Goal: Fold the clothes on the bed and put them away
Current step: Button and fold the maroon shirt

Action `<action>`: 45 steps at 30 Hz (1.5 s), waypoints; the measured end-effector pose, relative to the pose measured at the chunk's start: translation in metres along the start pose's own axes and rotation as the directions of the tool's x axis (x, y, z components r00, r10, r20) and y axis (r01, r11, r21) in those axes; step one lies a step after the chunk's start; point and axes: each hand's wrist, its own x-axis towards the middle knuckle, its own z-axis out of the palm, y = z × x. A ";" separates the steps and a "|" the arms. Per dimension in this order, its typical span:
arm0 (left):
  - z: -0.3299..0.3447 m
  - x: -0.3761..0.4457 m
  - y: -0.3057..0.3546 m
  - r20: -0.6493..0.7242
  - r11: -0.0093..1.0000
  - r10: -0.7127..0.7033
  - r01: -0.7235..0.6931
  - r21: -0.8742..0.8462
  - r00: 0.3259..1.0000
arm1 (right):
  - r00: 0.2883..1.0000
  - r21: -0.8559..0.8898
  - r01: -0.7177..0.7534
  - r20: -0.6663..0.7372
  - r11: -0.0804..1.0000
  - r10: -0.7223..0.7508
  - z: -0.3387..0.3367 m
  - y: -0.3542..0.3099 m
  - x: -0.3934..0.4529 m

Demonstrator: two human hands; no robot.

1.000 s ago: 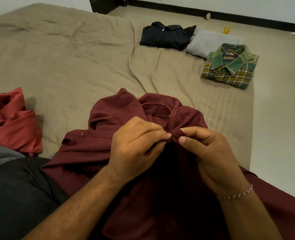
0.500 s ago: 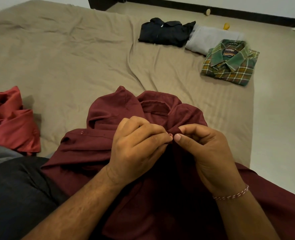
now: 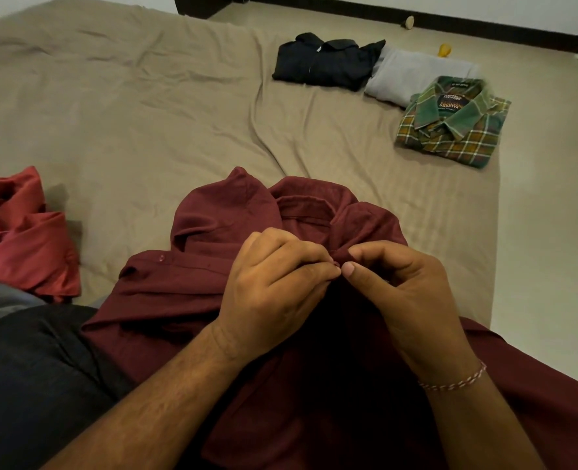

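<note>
Tan bedsheet (image 3: 145, 130) spreads wide — a maroon shirt (image 3: 219, 232) lies bunched at its near edge. Left hand (image 3: 274, 286) and right hand (image 3: 406, 293) each pinch its front placket, fingertips meeting at a button just below the collar.

Printed matter, one item: a dark label (image 3: 450, 102) is sitting inside the collar of the folded green and yellow checked shirt (image 3: 452, 123), which is lying near the far right edge of the bed (image 3: 145, 113). The label is showing light lettering at the top and orange lettering beneath, both too small and blurred to be read. A second, smaller tag just above it is likewise showing only an unreadable mark. No other lettering, number or sign is showing anywhere.
</note>
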 end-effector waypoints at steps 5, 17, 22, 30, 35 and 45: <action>0.002 -0.002 -0.002 0.023 1.000 -0.013 0.013 -0.010 1.000 | 0.999 -0.061 0.040 0.038 0.997 -0.038 -0.004 0.008 0.004; -0.009 0.004 -0.008 0.451 0.765 -0.373 0.543 -0.345 0.811 | 0.973 -0.144 0.118 0.212 0.983 -0.085 -0.012 0.021 0.011; -0.009 0.004 -0.011 0.541 0.742 -0.377 0.595 -0.310 0.752 | 0.961 -0.185 0.148 0.259 0.972 -0.097 -0.012 0.024 0.013; -0.005 0.001 -0.010 0.494 0.720 -0.467 0.639 -0.269 0.734 | 0.962 -0.309 0.263 0.152 0.914 -0.225 -0.002 0.028 0.010; -0.006 0.004 -0.010 0.462 0.720 -0.471 0.630 -0.291 0.752 | 0.959 -0.288 0.282 0.073 0.915 -0.273 0.005 0.028 0.008; -0.002 0.002 -0.005 0.367 0.652 -0.564 0.672 -0.351 0.740 | 0.865 -0.413 0.495 0.145 0.765 -0.481 0.009 0.031 0.012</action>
